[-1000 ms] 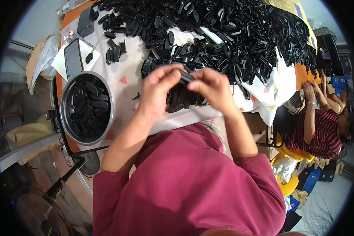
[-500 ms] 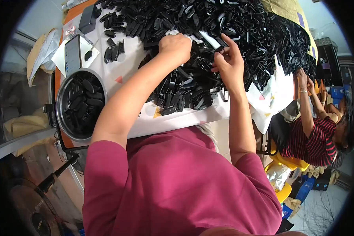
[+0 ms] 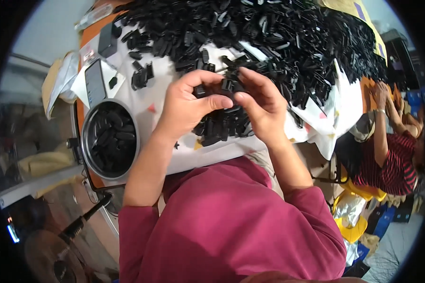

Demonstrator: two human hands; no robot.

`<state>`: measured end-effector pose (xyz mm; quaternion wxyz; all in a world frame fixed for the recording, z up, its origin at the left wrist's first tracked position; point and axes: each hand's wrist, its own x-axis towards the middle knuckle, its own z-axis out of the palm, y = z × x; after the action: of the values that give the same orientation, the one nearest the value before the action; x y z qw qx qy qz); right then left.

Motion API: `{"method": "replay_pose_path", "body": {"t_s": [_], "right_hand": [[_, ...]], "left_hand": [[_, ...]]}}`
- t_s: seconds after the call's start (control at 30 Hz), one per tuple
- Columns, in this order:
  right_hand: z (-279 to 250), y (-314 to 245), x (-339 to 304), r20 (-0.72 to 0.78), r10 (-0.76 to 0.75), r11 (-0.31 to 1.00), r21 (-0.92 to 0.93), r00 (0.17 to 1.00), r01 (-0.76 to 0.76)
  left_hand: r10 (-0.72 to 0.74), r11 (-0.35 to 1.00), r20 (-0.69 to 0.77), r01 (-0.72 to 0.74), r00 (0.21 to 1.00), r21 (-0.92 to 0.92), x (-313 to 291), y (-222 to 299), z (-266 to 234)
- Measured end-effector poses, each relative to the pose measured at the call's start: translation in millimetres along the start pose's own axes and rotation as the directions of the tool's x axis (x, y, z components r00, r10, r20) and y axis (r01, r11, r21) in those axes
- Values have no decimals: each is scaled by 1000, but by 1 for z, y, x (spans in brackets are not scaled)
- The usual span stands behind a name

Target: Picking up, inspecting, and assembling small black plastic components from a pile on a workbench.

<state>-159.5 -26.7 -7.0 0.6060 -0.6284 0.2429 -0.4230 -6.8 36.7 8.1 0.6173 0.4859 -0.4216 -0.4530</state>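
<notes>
Black piece — both hands grasping | white sheet over orange table | person — right

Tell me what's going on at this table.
A person in a dark pink top has a small black piece between the fingertips of the left hand and right hand, above a white sheet. A big heap of black pieces spreads across the far side. To the left, a round metal bowl holds more of them, with a phone lying just beyond. Off to the right sits someone in a striped top.
</notes>
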Motion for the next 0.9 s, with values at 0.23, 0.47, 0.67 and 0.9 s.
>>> {"method": "replay_pose_path", "body": {"t_s": [0.23,0.47,0.67,0.9], "right_hand": [[-4,-21,4,233,-414,753,-456,880,475],[-11,-19,-5,381,-298,633,-607,875,480],[2,-3,-18,251,-312,678,-618,917,399],[4,1,-13,238,-398,699,-547,886,461]], "left_hand": [[104,983,-54,-94,993,157,-11,9,-4],[231,922,-48,-203,972,329,-19,-9,-3],[69,997,-266,-61,962,36,-29,-35,13],[184,979,-102,-172,978,112,-19,-28,2]]}}
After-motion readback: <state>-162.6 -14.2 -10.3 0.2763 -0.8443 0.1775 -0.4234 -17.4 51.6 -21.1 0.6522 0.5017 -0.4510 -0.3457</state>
